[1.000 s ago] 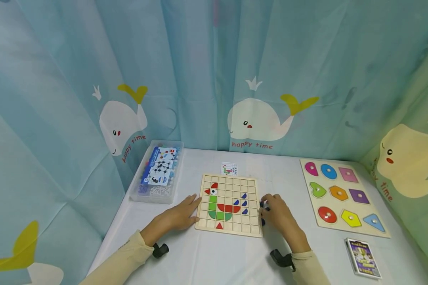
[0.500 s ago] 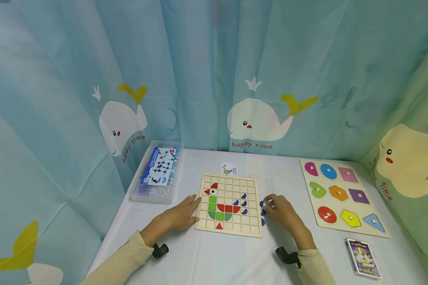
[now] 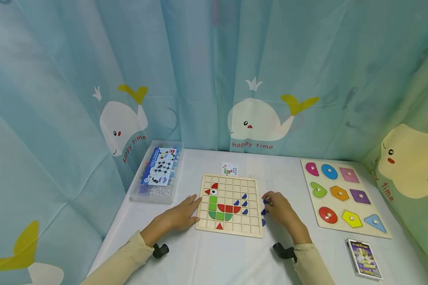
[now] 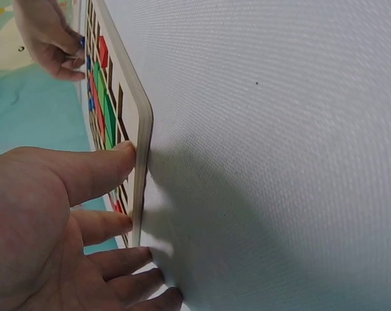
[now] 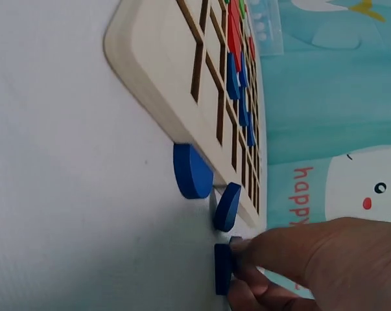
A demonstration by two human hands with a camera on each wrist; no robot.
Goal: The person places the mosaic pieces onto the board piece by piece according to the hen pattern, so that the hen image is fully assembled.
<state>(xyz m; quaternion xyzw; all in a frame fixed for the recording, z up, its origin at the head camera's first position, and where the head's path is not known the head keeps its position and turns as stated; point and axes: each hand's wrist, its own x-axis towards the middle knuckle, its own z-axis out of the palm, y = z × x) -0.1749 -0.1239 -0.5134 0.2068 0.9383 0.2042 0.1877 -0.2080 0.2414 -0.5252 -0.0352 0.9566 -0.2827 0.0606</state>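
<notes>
A wooden grid board (image 3: 249, 227) lies on the table, with red, green and blue pieces forming a bird pattern. My left hand (image 3: 182, 213) rests at its left edge; in the left wrist view the thumb (image 4: 101, 170) touches the rim and the fingers are extended. Just off the right edge, my right hand (image 3: 281, 209) pinches a blue curved block (image 5: 235, 245) between thumb and fingers, partly hidden by them. Another blue block (image 5: 222, 269) stands against the fingertips. Two more blue blocks, one flat (image 5: 192, 172) and one tilted (image 5: 227, 207), lie beside the board's edge.
A small pattern card (image 3: 230, 169) lies behind the board. To the left stands a clear plastic box (image 3: 153, 198) of parts. A knobbed shape puzzle (image 3: 346, 194) and a card pack (image 3: 363, 259) lie on the right. A whale-print curtain (image 3: 199, 79) surrounds the table.
My right hand has shifted slightly right and back from the board's edge, and the farthest blue block has moved a little the same way. The left hand and the board stay put.
</notes>
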